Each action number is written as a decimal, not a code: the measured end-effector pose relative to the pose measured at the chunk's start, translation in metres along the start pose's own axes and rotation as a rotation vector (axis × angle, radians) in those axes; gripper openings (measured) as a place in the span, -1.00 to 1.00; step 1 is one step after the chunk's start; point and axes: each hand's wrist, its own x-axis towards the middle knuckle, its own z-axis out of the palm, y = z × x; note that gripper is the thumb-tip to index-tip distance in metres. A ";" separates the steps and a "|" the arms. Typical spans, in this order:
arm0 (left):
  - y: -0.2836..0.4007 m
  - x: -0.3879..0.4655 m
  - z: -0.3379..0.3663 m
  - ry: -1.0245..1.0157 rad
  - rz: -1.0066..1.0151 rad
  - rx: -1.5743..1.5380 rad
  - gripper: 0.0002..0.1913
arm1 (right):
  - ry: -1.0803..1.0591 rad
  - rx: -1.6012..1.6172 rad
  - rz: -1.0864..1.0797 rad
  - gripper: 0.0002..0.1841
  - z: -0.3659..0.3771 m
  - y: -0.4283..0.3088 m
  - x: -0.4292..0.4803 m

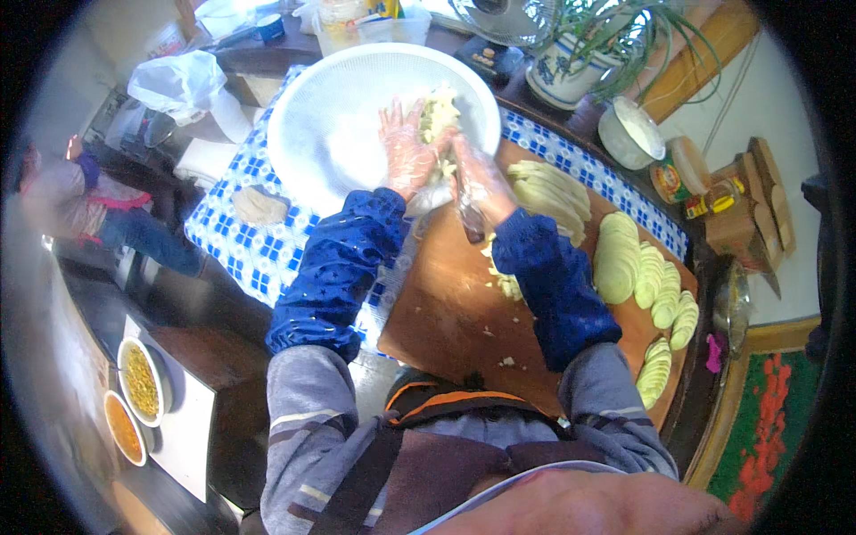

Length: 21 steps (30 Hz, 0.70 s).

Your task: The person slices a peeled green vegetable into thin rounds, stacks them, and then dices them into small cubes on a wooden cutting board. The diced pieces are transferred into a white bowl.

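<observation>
My left hand (409, 144), in a thin clear plastic glove, is spread with fingers apart over the white mesh colander (304, 134). Pale green-white chopped vegetable pieces (439, 115) lie beside its fingers, at the colander's right side. My right hand (485, 180), gloved too, grips a knife by its dark handle (473, 229) at the near right rim; most of the blade is hidden. Below it is a wooden cutting board (455, 294) with small pieces (506, 281) near my right sleeve. Sliced pale strips (552, 197) and several rows of thin slices (616, 257) lie along the board's right side.
A blue-and-white checked cloth (247, 261) lies under the colander, with a crumpled pale rag (261, 204) on it. Beyond stand a potted plant (568, 70), a metal bowl (632, 132) and a knife block (739, 207). Another person (100, 194) is at left, near two filled bowls (142, 381).
</observation>
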 end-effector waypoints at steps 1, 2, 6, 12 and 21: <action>-0.014 0.006 -0.009 -0.065 0.024 0.119 -0.30 | 0.009 -0.176 0.121 -0.26 0.010 -0.004 0.021; -0.025 0.010 -0.018 -0.208 0.169 0.171 -0.41 | -0.004 -0.110 0.140 -0.26 0.019 -0.004 0.031; -0.053 0.009 -0.035 -0.588 0.379 0.234 -0.41 | -0.058 0.016 0.133 -0.30 0.044 -0.004 0.047; -0.110 0.023 -0.027 -0.571 0.356 0.478 -0.35 | -0.228 0.123 0.152 -0.53 0.015 -0.017 -0.027; -0.064 0.024 -0.029 -0.270 0.453 0.281 -0.48 | -0.091 0.220 0.120 -0.67 -0.081 0.096 -0.218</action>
